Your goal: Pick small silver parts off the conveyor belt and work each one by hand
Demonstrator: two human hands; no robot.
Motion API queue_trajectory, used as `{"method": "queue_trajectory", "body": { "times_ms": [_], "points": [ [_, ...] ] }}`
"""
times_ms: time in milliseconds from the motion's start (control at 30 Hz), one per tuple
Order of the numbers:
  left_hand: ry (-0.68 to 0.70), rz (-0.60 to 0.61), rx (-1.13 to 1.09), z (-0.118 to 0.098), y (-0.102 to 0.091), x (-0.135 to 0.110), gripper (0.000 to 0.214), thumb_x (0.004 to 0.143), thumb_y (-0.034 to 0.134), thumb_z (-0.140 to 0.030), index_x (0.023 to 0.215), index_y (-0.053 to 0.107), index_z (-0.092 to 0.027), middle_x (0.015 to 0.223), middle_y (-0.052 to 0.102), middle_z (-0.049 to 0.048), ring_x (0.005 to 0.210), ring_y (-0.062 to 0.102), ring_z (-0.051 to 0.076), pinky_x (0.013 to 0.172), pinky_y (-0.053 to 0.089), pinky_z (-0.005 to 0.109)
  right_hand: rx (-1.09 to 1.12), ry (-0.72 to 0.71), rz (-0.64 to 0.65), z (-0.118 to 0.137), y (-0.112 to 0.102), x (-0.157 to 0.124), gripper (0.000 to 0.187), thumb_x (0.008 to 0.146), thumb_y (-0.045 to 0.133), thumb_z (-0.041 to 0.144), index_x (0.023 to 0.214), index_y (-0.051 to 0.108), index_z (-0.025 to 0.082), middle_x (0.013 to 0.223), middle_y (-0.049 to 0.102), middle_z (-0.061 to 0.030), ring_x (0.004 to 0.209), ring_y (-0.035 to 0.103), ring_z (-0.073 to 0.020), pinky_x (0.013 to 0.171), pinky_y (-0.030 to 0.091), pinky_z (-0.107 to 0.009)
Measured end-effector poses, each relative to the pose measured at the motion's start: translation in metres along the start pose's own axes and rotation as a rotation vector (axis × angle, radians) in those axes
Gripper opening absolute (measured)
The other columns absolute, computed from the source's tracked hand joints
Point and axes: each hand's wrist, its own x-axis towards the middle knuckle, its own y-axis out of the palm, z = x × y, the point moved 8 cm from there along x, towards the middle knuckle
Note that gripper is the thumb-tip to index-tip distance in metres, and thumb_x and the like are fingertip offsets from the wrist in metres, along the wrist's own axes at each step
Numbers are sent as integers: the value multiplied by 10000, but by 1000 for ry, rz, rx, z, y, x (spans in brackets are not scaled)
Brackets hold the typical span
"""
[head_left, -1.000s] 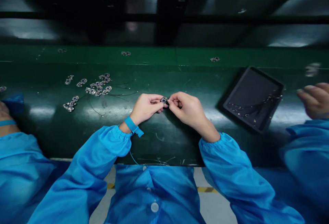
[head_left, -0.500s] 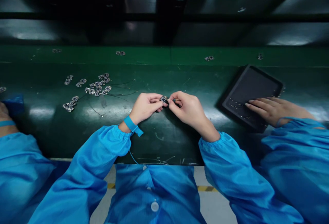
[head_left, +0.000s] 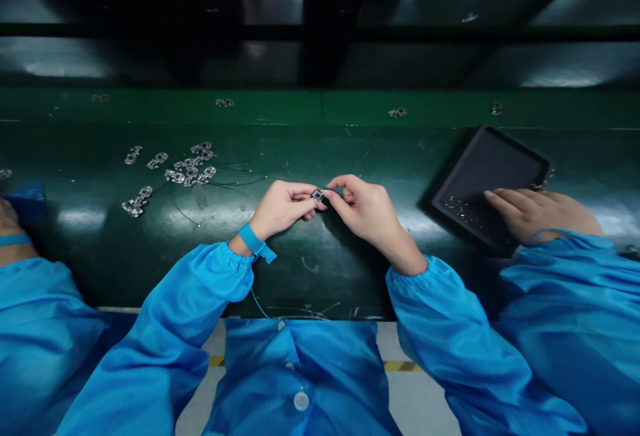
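Between the thumb and fingers of my left hand (head_left: pixel 287 207) is a small circuit board (head_left: pixel 317 194) with a dark square chip, held a little above the green bench. My right hand (head_left: pixel 367 213) is closed in a pinch at the board's right edge. What lies between its fingertips is too small to make out. To the left on the bench sits a loose cluster of similar circuit boards (head_left: pixel 190 173), some with thin black cables (head_left: pixel 233 187) trailing right. Two more boards (head_left: pixel 137 203) lie nearer to me.
On the right, a co-worker's hand (head_left: pixel 547 213) rests over a black tray (head_left: pixel 463 146) holding small thin parts. Another person's arm (head_left: pixel 35 303) is at the far left, near a blue piece (head_left: pixel 27 201). Along the back, boards (head_left: pixel 397 113) sit spaced on a lighter green strip (head_left: pixel 300 108).
The boards on the back strip have shifted left. My right fingertips have moved slightly left and up against the board. The co-worker's hand on the tray has drawn slightly right.
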Motion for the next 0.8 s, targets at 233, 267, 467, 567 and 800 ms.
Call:
{"method": "queue_trajectory", "body": {
  "times_ms": [233,267,467,567,800],
  "points": [
    [9,-2,26,2,1,1,248,807,740,-224,1021,761,-100,888,782,92,653,681,114,659,572,228,16,-11,-9,3,1,0,184,977,610,317,950,744,194,519,490,61,475,420,-107,556,315,-271],
    [9,-5,32,2,0,1,253,802,750,-227,1020,760,-99,884,781,90,660,685,117,665,572,228,16,-7,-10,3,1,0,185,975,609,314,947,743,189,518,489,61,475,418,-106,556,314,-270],
    [5,-36,26,1,-1,0,249,838,720,-248,1025,763,-90,924,788,113,665,691,119,658,573,230,31,-3,-35,4,0,1,177,966,607,307,928,724,179,524,473,64,480,415,-103,555,315,-266],
    [-1,-33,26,1,-1,0,246,858,689,-236,1040,771,-93,920,791,107,653,685,110,657,576,226,39,2,-33,4,0,1,167,966,605,300,930,717,181,528,471,65,485,413,-103,561,316,-267],
    [6,-13,9,1,0,1,198,888,666,-216,1021,746,-94,910,787,98,662,691,106,665,582,223,75,31,-43,-1,1,1,171,961,604,314,922,707,183,542,452,67,494,397,-100,554,305,-268]
  ]
}}
